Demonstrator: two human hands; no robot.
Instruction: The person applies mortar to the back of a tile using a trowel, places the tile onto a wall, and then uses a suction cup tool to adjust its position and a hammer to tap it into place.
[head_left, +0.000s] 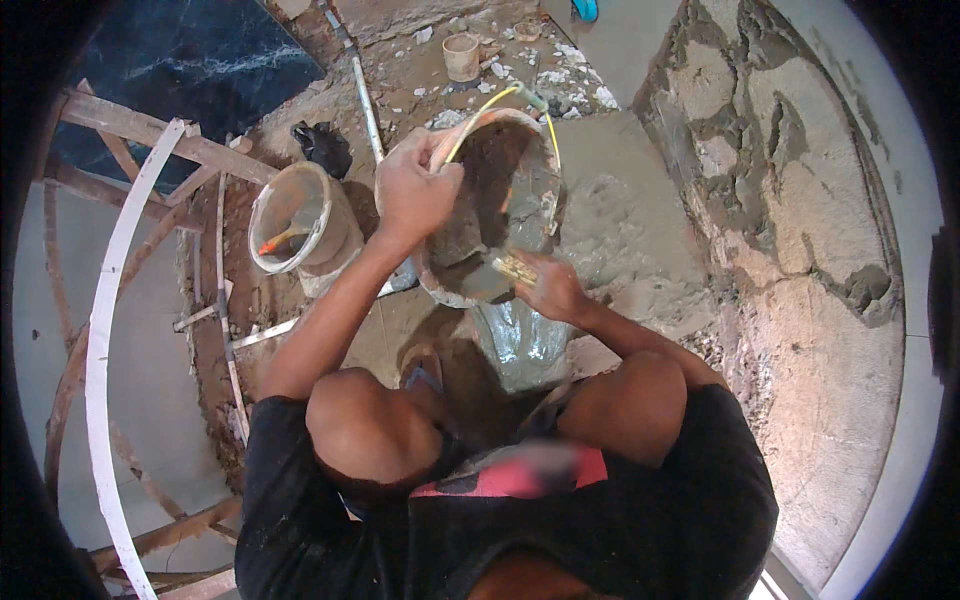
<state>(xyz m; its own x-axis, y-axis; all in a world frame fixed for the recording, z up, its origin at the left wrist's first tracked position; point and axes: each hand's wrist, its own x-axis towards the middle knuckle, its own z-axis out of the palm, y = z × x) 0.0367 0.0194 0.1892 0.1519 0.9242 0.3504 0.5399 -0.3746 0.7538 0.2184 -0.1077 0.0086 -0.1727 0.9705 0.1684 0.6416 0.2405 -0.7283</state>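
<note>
A round mortar-smeared bucket (546, 190) is tipped so that its mouth faces me, with grey-brown residue coating the inside. My left hand (415, 195) is closed on its upper left rim. The yellow carrying handle (487, 104) arches over the far side and has a grey grip. At the lower right of the mouth, my right hand (553, 287) is closed round a small pale-yellow ridged tool (516, 269); fingers hide part of it, and I cannot tell its kind. Wet grey mortar (615, 215) is spread over the floor beside and beneath the bucket.
To the left stands a second bucket (330, 215) holding an orange-handled tool (283, 239). A black plastic bag (324, 150) lies behind it, near a long white pipe (366, 105). Wooden framing (150, 125) fills the left side. A small pot (462, 58) stands among rubble.
</note>
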